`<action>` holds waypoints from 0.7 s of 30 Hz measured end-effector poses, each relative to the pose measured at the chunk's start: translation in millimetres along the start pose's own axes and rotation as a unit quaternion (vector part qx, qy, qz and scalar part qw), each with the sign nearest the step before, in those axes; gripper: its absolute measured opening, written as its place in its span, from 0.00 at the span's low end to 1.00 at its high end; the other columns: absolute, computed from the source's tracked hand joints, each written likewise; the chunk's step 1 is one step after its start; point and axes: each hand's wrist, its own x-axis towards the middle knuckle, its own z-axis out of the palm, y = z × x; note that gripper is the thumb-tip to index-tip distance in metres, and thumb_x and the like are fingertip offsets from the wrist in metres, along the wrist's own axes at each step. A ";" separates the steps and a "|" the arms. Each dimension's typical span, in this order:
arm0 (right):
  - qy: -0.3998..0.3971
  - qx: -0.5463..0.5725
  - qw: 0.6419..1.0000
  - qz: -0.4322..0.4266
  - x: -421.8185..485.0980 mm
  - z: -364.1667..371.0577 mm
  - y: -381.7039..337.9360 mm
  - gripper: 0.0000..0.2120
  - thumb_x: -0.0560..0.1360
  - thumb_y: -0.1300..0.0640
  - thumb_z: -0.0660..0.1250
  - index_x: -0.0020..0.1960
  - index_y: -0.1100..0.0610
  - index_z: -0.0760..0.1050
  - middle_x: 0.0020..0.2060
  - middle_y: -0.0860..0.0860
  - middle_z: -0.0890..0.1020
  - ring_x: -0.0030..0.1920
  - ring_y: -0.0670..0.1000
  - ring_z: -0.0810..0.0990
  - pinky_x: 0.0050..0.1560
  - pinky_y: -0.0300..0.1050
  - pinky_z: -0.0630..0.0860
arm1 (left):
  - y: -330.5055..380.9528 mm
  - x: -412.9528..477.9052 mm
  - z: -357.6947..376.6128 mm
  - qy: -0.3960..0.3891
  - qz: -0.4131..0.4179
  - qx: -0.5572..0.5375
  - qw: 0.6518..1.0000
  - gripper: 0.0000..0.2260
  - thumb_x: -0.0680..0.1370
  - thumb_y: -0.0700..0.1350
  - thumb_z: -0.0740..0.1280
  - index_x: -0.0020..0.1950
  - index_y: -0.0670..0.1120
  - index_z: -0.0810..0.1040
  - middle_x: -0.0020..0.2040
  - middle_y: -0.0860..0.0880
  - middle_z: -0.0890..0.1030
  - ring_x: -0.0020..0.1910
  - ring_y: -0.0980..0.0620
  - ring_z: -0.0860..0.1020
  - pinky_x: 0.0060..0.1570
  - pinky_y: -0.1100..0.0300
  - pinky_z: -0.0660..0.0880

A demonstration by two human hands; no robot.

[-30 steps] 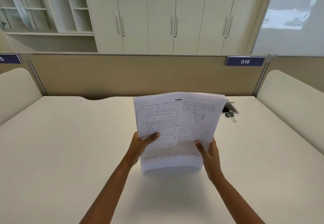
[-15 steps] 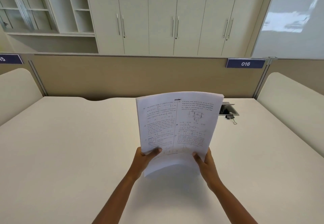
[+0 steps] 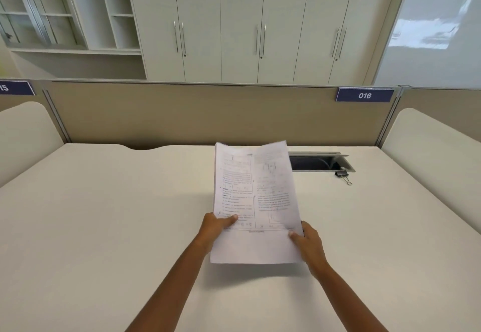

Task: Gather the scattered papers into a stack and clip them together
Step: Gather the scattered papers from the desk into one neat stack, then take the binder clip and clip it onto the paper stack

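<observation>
Two hands, left (image 3: 216,227) and right (image 3: 308,243), grip paper stack (image 3: 255,201) by lower side edges; binder clip (image 3: 343,175) well apart.

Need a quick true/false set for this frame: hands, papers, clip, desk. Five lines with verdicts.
1. The left hand and right hand both grip the paper stack near its lower corners. True.
2. The binder clip is clamped on the stack. False: it lies on the desk, right of the papers, and neither hand touches it.
3. The clip lies beside the open cable hatch. True.
4. The partition sign reads 018. False: it reads 016.
5. The stack lies flat on the desk. False: the hands hold it up off the surface.
</observation>
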 end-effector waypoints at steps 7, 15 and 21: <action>-0.015 -0.071 0.994 0.087 7.1 7.7 6.1 0.14 0.73 0.66 0.60 0.58 0.63 0.74 0.56 0.59 0.79 0.48 0.55 0.75 0.40 0.41 0.68 | -16.3 14.5 2.7 0.028 -0.067 0.057 0.996 0.19 0.71 0.35 0.72 0.60 0.33 0.76 0.59 0.37 0.79 0.56 0.39 0.79 0.57 0.53 0.76; -0.039 -0.116 0.986 0.112 9.7 11.2 7.4 0.12 0.73 0.65 0.61 0.56 0.64 0.75 0.51 0.58 0.80 0.46 0.54 0.74 0.45 0.40 0.67 | -29.8 19.1 1.6 0.060 -0.069 0.189 0.978 0.21 0.68 0.41 0.75 0.59 0.38 0.77 0.59 0.41 0.81 0.56 0.41 0.80 0.58 0.52 0.76; -0.034 -0.144 0.984 0.095 11.2 12.4 9.0 0.14 0.75 0.63 0.60 0.59 0.64 0.72 0.57 0.59 0.78 0.48 0.53 0.72 0.44 0.40 0.67 | -21.9 9.7 -0.5 0.111 -0.072 0.342 0.930 0.24 0.72 0.50 0.70 0.62 0.40 0.68 0.62 0.44 0.77 0.60 0.43 0.76 0.56 0.54 0.73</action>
